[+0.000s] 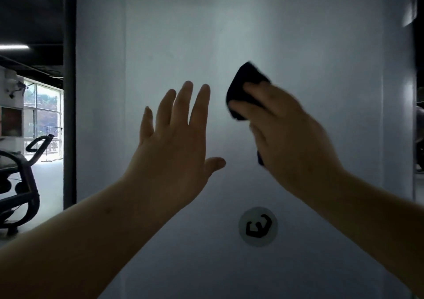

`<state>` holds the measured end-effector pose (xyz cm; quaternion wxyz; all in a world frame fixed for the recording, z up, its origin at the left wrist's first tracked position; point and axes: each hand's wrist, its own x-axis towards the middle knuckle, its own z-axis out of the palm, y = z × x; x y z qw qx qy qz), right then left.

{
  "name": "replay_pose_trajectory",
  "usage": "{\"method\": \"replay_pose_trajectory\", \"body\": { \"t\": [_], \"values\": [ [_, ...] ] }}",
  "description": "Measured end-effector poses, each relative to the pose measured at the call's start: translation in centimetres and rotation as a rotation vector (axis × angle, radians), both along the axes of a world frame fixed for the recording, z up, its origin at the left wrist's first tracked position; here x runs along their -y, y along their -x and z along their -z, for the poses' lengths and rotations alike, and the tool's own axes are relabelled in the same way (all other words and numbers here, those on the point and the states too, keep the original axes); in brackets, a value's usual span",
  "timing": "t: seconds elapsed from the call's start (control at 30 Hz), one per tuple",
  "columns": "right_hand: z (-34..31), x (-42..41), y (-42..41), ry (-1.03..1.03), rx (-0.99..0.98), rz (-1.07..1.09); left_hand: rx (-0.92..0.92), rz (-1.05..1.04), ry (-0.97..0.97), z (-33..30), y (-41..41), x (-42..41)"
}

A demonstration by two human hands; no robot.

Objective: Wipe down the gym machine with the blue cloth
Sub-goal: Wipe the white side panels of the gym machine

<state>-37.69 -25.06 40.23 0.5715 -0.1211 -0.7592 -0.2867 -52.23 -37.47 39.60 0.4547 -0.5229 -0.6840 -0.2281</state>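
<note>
From the head camera, the right hand (289, 124) holds the blue cloth (244, 90), its fingers curled over the dark fabric and seemingly pressing it against the pale panel (275, 35) of the gym machine. The cloth sits above a round logo badge (258, 226). The left hand (174, 138) is raised beside it, fingers straight and spread, holding nothing; whether its palm touches the panel cannot be told.

The right hand is blurred, so it seems to be mid-wipe. Much of the cloth bunches under the fingers, so a fast pass could let it slip free or leave streaks. The bare left palm could smudge the wiped area if it lands there.

The panel is smooth, upright and faintly glossy. The room is dim, with an exercise bike (20, 172) and bright windows (43, 120) at the left.
</note>
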Motion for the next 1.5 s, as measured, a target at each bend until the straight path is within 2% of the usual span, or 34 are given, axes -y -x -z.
{"method": "replay_pose_trajectory", "body": {
  "t": [0.13,0.3,0.47,0.67,0.8,0.87,1.0,1.17,1.33,1.5],
  "values": [
    [3.8,-1.0,-1.4,-0.120,0.211,0.104,-0.059,-0.041,-0.005,0.5,-0.1,-0.3],
    [1.7,-2.0,-3.3,0.074,-0.024,0.001,-0.094,-0.048,0.010,0.6,-0.9,-1.0],
    [4.4,-1.6,-2.9,0.010,0.096,0.038,-0.136,-0.041,0.032,0.7,-1.7,-1.2],
    [-0.3,-1.6,-3.3,0.139,-0.067,0.002,-0.114,-0.049,0.003,0.5,-2.7,-1.7],
    [0.4,-1.0,-2.2,0.004,0.067,0.060,-0.122,-0.036,-0.038,-0.4,-3.3,-2.1],
    [0.1,-1.3,-2.4,-0.034,0.065,0.060,-0.134,-0.030,-0.040,-0.8,-3.3,-2.5],
    [-2.0,-0.9,-2.2,0.080,-0.076,0.034,-0.135,-0.076,-0.027,-1.3,-3.6,-2.8],
    [-0.7,-0.7,-1.9,-0.002,0.026,0.090,-0.128,-0.090,-0.012,-1.5,-3.5,-2.3],
    [-2.1,-0.5,-1.8,0.124,-0.086,0.072,-0.122,-0.064,-0.009,-1.5,-3.4,-2.1],
    [-0.3,-0.1,-1.4,0.105,-0.009,0.075,-0.134,-0.052,-0.007,-1.4,-3.1,-2.0]
  ]
}}
